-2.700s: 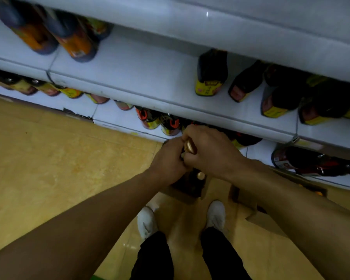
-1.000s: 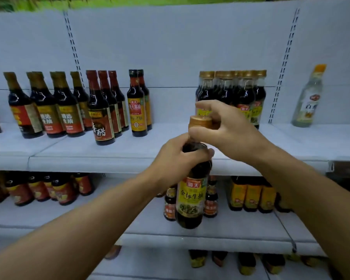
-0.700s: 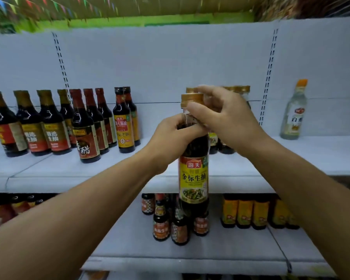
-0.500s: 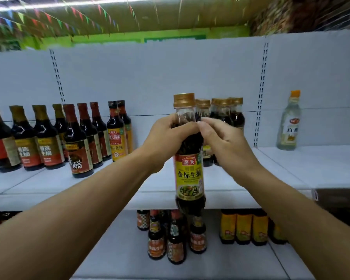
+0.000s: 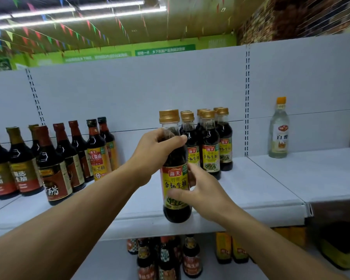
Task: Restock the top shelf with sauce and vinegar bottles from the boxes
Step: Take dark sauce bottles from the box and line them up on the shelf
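Gripping soy sauce bottle (image 5: 175, 182): left hand (image 5: 157, 152) wraps shoulder, right hand (image 5: 200, 194) pinches label. Base overhangs top shelf (image 5: 271, 190) edge; could tip, or knock matching bottles (image 5: 208, 142) just behind.

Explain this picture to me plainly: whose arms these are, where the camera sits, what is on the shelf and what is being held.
No machine here: a person wears a wide-angle camera on the head, so you see their own two bare arms reaching forward. It is a single view, looking at a white shop shelf. The left hand grips the neck of a gold-capped soy sauce bottle with a yellow label, and the right hand holds its lower body. The bottle's base hangs at the front edge of the top shelf, not clearly set down yet. Behind it stands a cluster of matching gold-capped bottles. To the left are dark sauce and vinegar bottles, and far right a clear white vinegar bottle with an orange cap. More bottles sit on the shelf below.
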{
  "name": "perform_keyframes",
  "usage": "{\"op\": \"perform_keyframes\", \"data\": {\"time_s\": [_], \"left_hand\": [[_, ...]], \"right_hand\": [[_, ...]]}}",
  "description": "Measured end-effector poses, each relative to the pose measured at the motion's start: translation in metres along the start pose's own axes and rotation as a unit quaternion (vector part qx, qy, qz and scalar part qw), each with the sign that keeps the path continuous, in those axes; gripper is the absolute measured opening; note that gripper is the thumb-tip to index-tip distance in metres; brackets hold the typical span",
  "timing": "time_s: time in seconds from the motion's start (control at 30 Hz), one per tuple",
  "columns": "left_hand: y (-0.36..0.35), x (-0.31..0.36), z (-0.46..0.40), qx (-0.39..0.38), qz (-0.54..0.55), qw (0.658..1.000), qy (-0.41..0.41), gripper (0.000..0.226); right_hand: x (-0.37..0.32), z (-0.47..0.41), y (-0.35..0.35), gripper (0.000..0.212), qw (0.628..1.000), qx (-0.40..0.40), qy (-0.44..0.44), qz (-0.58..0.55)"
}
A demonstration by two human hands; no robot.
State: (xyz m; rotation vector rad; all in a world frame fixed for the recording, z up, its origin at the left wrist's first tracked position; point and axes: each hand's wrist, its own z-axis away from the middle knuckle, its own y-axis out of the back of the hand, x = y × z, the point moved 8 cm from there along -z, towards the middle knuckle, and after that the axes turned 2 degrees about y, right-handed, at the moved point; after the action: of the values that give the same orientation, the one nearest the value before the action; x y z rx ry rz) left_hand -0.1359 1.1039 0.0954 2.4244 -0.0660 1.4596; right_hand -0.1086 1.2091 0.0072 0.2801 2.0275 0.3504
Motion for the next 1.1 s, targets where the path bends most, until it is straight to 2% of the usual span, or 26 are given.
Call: {"op": "perform_keyframes", "data": {"time_s": [0.13,0.3,0.5,0.7,0.8,0.93,1.1], "left_hand": [[-0.017,0.005,-0.018,-0.015,0.029,0.999,-0.015,0.005],[-0.048,-0.001,-0.039,-0.041,0.05,0.998,-0.006,0.032],[-0.099,-0.032,-0.049,-0.097,0.049,0.994,0.023,0.03],[-0.145,-0.071,-0.047,-0.13,0.099,0.98,0.111,0.039],[-0.156,-0.094,-0.049,-0.112,0.104,0.976,0.153,0.041],[-0.163,-0.128,-0.053,-0.101,0.046,0.979,0.172,0.027],[-0.161,-0.156,-0.062,-0.079,-0.029,0.982,0.169,0.02]], "right_hand": [[0.002,-0.008,0.024,0.047,1.0,0.029,0.005,0.007],[0.011,-0.018,0.062,0.045,0.999,0.045,0.003,0.016],[0.044,-0.024,0.113,0.042,0.996,0.066,-0.027,0.046],[0.088,-0.032,0.154,0.046,0.993,0.087,-0.065,0.055],[0.108,-0.04,0.171,0.051,0.99,0.094,-0.085,0.057],[0.131,-0.055,0.185,0.052,0.989,0.095,-0.098,0.057],[0.15,-0.075,0.188,0.048,0.989,0.084,-0.106,0.061]]}}
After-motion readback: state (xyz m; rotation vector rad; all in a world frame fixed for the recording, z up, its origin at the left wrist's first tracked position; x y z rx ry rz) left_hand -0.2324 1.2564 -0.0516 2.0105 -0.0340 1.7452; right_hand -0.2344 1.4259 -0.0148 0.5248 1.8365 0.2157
